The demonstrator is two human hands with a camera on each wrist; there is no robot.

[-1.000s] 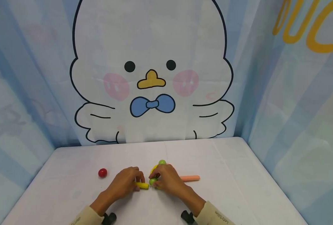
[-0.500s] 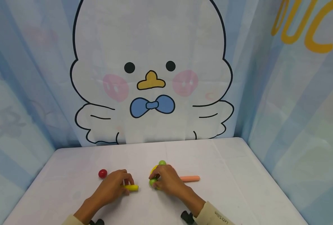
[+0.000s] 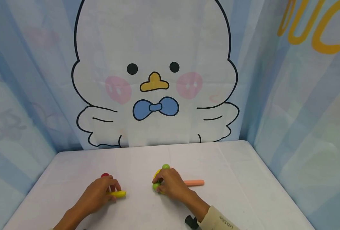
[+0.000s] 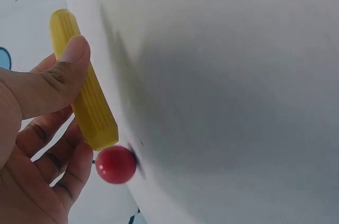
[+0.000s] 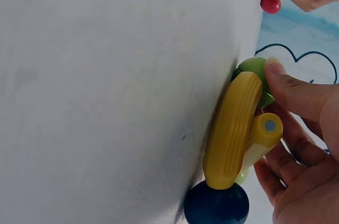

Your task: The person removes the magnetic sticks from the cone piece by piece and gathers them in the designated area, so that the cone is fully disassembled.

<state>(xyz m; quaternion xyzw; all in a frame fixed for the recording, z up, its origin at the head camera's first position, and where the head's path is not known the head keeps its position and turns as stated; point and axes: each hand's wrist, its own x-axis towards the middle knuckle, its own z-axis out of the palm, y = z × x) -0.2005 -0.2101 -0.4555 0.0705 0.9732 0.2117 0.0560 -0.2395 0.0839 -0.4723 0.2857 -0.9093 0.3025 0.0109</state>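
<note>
My left hand (image 3: 99,193) pinches a yellow magnetic stick (image 4: 85,83) between thumb and fingers, a little above the table. Behind it sits a red ball (image 4: 116,164), partly covered by the hand in the head view. At the middle, my right hand (image 3: 172,182) holds a green ball (image 5: 251,68), thumb on it and the other fingers behind. Beside that ball lie a curved yellow stick (image 5: 232,134) and a straight yellow stick (image 5: 259,142) with a grey disc in its end. A dark blue ball (image 5: 217,205) stands at the curved stick's near end.
An orange stick (image 3: 194,182) reaches out to the right from behind the right hand. Another green ball (image 3: 166,166) shows just beyond that hand. Printed curtains enclose the white table (image 3: 230,198) at the back and sides.
My left hand has moved left with the yellow magnetic stick, away from the right hand, and now partly hides the red ball. The right hand has stayed in place.
</note>
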